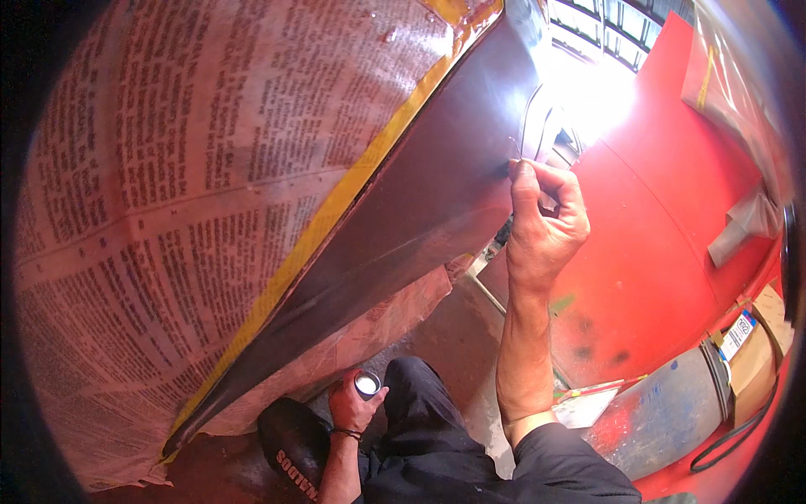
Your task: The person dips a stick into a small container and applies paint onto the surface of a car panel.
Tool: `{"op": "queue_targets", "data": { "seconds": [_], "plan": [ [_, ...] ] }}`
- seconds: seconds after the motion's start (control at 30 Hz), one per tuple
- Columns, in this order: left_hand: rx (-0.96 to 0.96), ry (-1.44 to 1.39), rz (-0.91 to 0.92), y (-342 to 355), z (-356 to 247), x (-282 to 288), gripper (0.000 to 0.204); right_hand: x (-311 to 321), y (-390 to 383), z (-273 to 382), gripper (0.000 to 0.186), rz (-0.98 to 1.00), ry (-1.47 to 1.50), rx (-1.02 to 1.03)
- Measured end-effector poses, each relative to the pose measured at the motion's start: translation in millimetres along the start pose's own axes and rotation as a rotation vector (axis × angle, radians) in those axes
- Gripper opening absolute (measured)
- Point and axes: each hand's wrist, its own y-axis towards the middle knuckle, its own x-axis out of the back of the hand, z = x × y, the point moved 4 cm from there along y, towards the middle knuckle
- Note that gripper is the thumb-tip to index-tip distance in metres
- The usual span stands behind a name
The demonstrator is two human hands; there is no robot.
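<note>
Head view: I'm seeing the left hand (353, 404) gripping a small round container (367, 385), dark with white showing, near left; keeping it level is looking wise. Right hand (544, 220) is pinching beside the smooth dark panel (420, 189), farther right; can't tell on what. Light, steady fingertips are probably helping. Yellow tape (334, 199) is edging wrinkled printed paper (210, 151), left; glossy red bodywork (663, 218) is curving right.

The right arm (526, 344) stretches up from the lower right of the frame, and the right hand (547, 225) is right of centre, its thumb and index finger pinched at the tips. In the lower middle, the left forearm (341, 467) is short in view, the left hand (356, 405) curled in a grip
</note>
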Motion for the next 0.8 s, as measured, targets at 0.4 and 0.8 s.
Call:
{"op": "queue_targets", "data": {
  "seconds": [0.4, 0.8],
  "plan": [
    [-0.007, -0.008, -0.011, 1, -3, 5, 0.075, 2, -2, 1, 0.008, 0.002, -0.071, 0.025],
    [0.028, -0.044, -0.013, 0, 3, 1, 0.077, 4, -5, -6, 0.01, -0.058, 0.268, -0.07]
  ]
}}
